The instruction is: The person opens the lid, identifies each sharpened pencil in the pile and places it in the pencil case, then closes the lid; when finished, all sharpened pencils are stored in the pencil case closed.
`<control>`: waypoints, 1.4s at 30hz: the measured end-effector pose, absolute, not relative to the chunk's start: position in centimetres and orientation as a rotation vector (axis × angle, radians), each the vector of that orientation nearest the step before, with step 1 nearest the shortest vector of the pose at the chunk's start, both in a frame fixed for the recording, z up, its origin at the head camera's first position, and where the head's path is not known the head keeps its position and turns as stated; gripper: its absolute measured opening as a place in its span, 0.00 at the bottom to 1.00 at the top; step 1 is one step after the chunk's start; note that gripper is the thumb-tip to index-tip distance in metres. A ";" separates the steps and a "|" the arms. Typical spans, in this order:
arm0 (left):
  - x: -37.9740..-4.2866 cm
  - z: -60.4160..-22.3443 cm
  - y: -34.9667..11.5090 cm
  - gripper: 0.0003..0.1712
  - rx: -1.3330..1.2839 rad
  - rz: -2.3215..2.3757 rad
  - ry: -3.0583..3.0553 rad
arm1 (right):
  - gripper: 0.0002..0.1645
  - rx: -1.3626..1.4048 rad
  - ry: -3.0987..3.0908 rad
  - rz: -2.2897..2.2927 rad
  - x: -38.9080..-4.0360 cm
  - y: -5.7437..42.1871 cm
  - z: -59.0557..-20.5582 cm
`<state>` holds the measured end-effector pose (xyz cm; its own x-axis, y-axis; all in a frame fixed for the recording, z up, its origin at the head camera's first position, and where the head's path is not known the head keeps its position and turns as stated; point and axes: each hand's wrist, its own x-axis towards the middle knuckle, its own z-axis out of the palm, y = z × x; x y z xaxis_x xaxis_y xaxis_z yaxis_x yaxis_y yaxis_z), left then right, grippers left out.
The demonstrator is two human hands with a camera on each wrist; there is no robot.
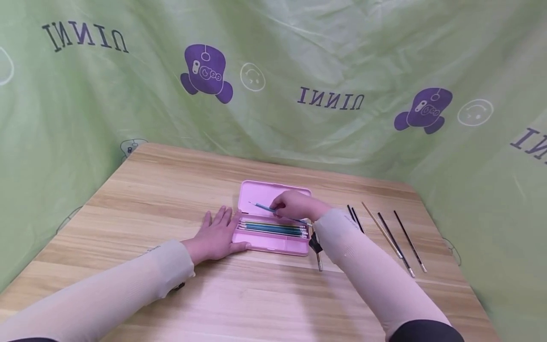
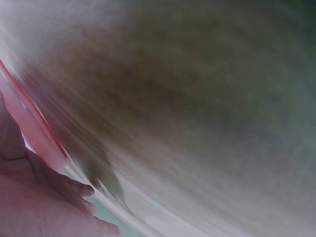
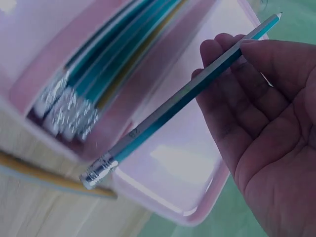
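Observation:
An open pink pencil case lies on the wooden table. Several teal pencils and a yellow one lie side by side in its middle compartment, silver ends to the right. Above the case my right hand pinches a teal pencil between thumb and fingers, its sharpened tip to the left and its silver eraser end slanting down to the right. My left hand rests flat at the case's left end, fingers spread and thumb along the front corner.
To the right lie several black pencils and a light brown pencil. Another pencil sits just right of the case, partly covered by my right wrist. A green printed curtain hangs around the table.

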<state>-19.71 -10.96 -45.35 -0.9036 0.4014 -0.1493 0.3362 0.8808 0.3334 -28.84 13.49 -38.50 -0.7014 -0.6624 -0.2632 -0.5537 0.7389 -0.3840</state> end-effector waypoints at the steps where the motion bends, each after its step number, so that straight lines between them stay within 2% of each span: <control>1: -19.7 -45.3 -11.0 0.58 0.561 0.446 2.836 | 0.12 -0.956 2.550 -0.384 -28.8 13.2 -38.6; 10: -19.6 -45.1 -10.9 0.58 0.569 0.436 2.850 | 0.11 -1.059 2.524 -0.327 -28.6 11.6 -40.1; 19: -19.7 -45.2 -10.7 0.58 0.581 0.430 2.853 | 0.11 -0.990 2.556 -0.262 -27.8 11.1 -40.3; 34: -19.5 -45.3 -11.0 0.58 0.586 0.455 2.865 | 0.07 -1.021 2.567 -0.305 -27.6 11.8 -40.3; 42: -19.5 -45.2 -10.9 0.57 0.575 0.439 2.849 | 0.09 -0.950 2.563 -0.458 -27.9 13.2 -39.9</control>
<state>-19.54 -10.90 -45.19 -0.9039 0.4054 -0.1365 0.3455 0.8800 0.3260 -27.88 13.22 -39.86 -0.7052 -0.6721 -0.2256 -0.5525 0.7204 -0.4192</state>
